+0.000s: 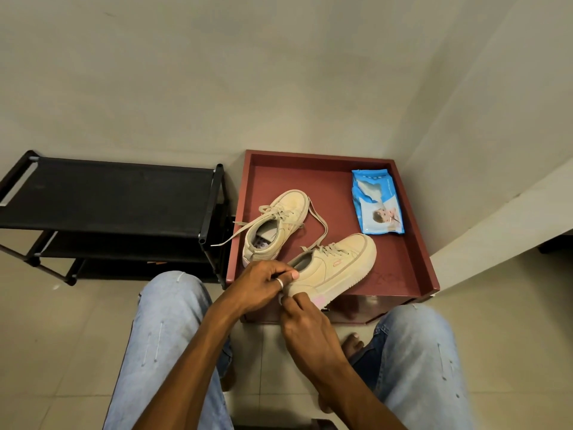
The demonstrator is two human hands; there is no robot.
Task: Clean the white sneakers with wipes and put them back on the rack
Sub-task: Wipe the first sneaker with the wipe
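My left hand [263, 282] grips the heel of the near sneaker [339, 263]; my right hand [305, 324] pinches a white scrap [280, 298] against it (too small to name). Just beyond lie the other sneaker [279, 221] and the wipes pack [376, 203]; the rack [108, 203] stands leftward.

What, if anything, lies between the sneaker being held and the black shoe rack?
The other sneaker lies partly between the held sneaker and the shoe rack, and the raised left rim of the red tray also separates them. Lifting over would probably clear both.
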